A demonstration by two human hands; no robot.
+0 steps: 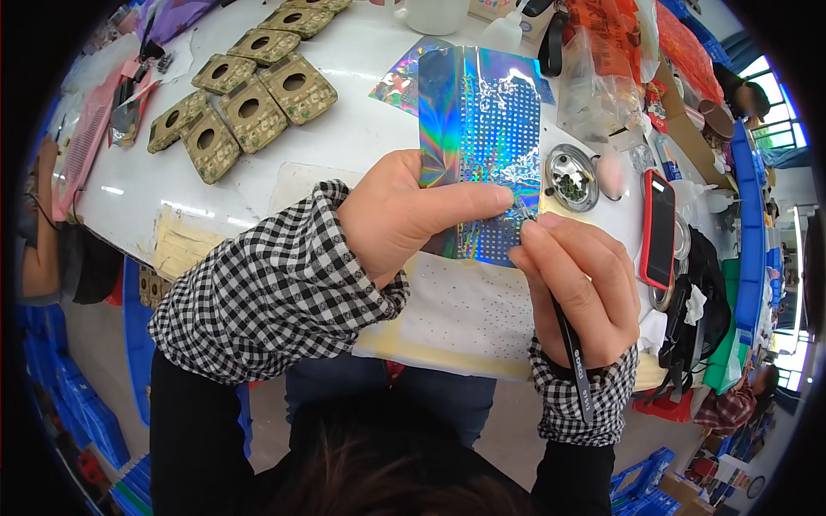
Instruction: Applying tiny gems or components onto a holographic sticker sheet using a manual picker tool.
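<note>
My left hand (pixel 404 215) holds a shiny holographic sheet (pixel 482 129) dotted with rows of tiny pieces, thumb pressed across its lower part. My right hand (pixel 581 284) grips black tweezers (pixel 570 344), their tip touching the sheet's lower right edge beside my left thumb. Both wrists wear black-and-white checked cuffs. A white paper (pixel 465 314) with scattered small dots lies on the table under my hands.
Several camouflage-patterned cases (pixel 249 95) with round holes lie at the back left. A small metal dish (pixel 572 176) with dark bits, a red-cased phone (pixel 660 228), plastic bags (pixel 602 77) and a white container (pixel 430 13) stand to the right and back. Other people sit at both sides.
</note>
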